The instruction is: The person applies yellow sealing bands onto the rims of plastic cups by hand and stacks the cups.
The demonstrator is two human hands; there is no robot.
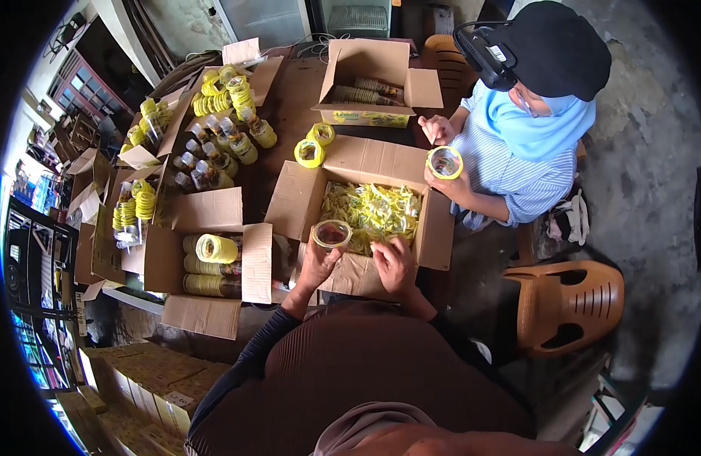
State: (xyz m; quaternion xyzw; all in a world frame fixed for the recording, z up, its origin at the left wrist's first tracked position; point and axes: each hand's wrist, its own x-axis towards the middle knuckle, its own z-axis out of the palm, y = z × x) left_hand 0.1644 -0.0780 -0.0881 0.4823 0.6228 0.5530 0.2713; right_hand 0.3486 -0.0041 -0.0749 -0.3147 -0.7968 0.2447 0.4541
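My left hand [318,262] holds a clear round cup [332,234] with dark reddish contents, its open top facing up. To its right, my right hand [396,266] hangs over the near edge of a cardboard box [373,158], fingers bent toward each other; whether something small is between them is too small to tell. Yellow-green strips [373,209] fill that box. Two yellow-rimmed cups [309,153] stand at the box's far left corner.
A co-worker [518,129] at the right holds a yellow-rimmed cup [445,162]. Open boxes with stacked cups stand at the left [204,304] and far side [366,118]. Filled cups [206,163] lie on the table's left. An orange chair [529,311] is at the right.
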